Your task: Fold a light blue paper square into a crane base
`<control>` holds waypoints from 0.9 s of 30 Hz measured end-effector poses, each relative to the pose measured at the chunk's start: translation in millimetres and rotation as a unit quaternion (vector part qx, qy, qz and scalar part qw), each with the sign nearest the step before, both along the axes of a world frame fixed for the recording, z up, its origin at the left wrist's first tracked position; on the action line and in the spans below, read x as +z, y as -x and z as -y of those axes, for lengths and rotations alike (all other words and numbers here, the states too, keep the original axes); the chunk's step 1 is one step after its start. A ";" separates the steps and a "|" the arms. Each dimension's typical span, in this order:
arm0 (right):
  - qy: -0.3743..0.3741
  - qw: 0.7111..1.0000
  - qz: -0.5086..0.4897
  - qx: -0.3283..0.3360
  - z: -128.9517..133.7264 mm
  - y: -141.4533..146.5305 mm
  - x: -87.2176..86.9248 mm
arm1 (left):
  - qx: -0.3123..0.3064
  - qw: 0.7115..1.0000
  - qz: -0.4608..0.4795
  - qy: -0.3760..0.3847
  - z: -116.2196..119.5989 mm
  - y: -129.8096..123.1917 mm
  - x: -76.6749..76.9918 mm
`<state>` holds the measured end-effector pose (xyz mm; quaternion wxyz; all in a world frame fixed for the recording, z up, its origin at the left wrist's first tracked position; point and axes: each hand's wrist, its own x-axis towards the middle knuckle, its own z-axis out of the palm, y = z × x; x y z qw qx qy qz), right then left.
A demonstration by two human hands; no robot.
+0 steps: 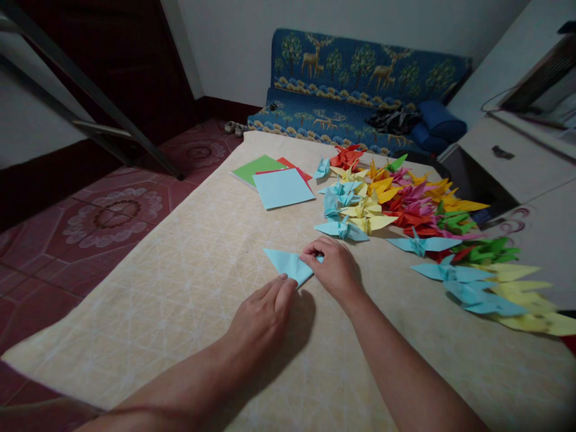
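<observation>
A partly folded pale-blue paper triangle [284, 262] lies on the cream patterned surface [171, 288]. The right hand [335, 264] pinches its three-o'clock corner between closed fingers; the left hand [264, 309] has bunched fingers touching its six-o'clock tip, grip unclear. Multicoloured paper birds [382, 191] at two o'clock look finished; flat paper squares [284, 189] at twelve are unfolded.

Blue paper [283, 262]: light blue, folded by me into a small, roughly triangular shape.
Left tip: sharp and free, pointing off to my left.
Near corner: under the fingertips of my left hand [266, 307].
Right end: pinched in my right hand [333, 264], partly hidden by it.
Lie: low on the pale patterned tablecloth [180, 288].
</observation>
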<state>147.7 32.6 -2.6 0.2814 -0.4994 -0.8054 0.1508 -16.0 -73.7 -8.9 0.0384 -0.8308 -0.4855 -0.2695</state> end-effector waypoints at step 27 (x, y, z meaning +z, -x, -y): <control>0.022 0.998 0.032 -0.053 -2.7 4.5 1.9 | 0.037 0.996 0.013 0.075 -25.1 -5.2 11.8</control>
